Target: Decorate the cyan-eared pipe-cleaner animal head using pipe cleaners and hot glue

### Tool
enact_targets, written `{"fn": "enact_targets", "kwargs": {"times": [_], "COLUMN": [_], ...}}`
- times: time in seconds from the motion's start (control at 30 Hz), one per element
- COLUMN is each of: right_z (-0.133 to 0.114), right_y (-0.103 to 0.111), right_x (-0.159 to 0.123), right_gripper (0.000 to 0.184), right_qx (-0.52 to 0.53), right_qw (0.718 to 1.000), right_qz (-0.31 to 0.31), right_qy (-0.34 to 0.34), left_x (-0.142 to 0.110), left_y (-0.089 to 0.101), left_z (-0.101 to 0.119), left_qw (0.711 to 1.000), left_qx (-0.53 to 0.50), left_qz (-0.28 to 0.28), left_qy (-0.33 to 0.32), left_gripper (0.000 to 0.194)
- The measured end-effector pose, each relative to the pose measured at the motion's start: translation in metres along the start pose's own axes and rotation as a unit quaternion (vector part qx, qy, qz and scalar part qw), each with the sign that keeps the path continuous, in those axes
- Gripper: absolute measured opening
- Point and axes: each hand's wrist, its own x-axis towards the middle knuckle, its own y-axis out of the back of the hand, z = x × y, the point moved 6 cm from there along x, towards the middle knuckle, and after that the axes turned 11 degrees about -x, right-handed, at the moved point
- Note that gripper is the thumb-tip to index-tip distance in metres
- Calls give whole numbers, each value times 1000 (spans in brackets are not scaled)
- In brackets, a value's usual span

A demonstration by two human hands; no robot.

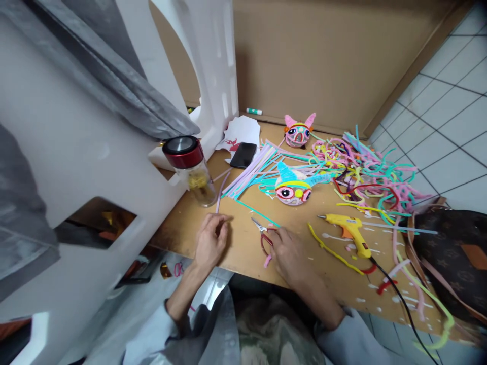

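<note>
My left hand (211, 241) is closed near the table's front edge, its fingers curled around the lower end of a purple pipe cleaner (218, 200). To its right, my right hand (289, 253) is on the red handles of a small pair of scissors (262, 229), fingers bent around them. The scissor blades are slightly apart and point left. A teal pipe cleaner (254, 209) runs along the table to my right fingertips. Beyond the hands sits a round animal head with blue ears (293, 187). A similar head with pink ears (299, 131) stands behind it.
A glass bottle with a red lid (190, 172) stands beyond my left hand, near a black phone (243, 155). Pipe cleaners (365, 172) are heaped at right. A yellow glue gun (348, 228) with a cord lies before a brown bag (454, 253). A white panel (95, 152) borders the left.
</note>
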Motion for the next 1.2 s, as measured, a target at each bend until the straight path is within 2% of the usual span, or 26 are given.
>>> {"fn": "enact_targets", "kwargs": {"times": [0.07,0.13,0.23,0.37,0.47,0.53,0.6,0.67,0.77,0.87,1.0,1.2], "right_z": [2,6,10,2,-7,-10,-10,-8,-3,1,0,-3], "right_y": [1,1,0,1,2,3,5,8,11,9,6,6], "right_x": [5,7,5,5,10,15,19,21,20,18,17,16], "right_gripper": [35,41,42,36,39,40,38,34,31,27,25,23], "right_qx": [18,39,64,96,141,167,173,161,149,150,124,73], "right_qw": [1000,999,998,994,987,982,980,980,977,975,980,985], "right_qz": [-16,-16,5,45,55,62,76,102,148,159,147,149], "right_qy": [-5,-17,-23,22,49,54,58,57,44,42,44,53], "left_x": [4,8,15,23,34,50,76,111,170,208,225,231], "left_y": [7,10,7,1,0,-2,-8,-21,-45,-68,-89,-103], "left_z": [-4,-11,-21,-22,-3,20,43,56,47,15,-8,-14], "left_qw": [997,993,992,993,993,994,993,991,993,980,970,965], "left_qx": [60,110,118,100,101,93,90,97,115,142,146,167], "left_qz": [39,50,13,-34,-53,-50,-37,-36,-17,-26,-36,-42], "left_qy": [-1,15,41,55,29,-24,-72,-82,-9,140,191,198], "left_gripper": [22,22,20,22,22,23,25,32,48,52,59,71]}}
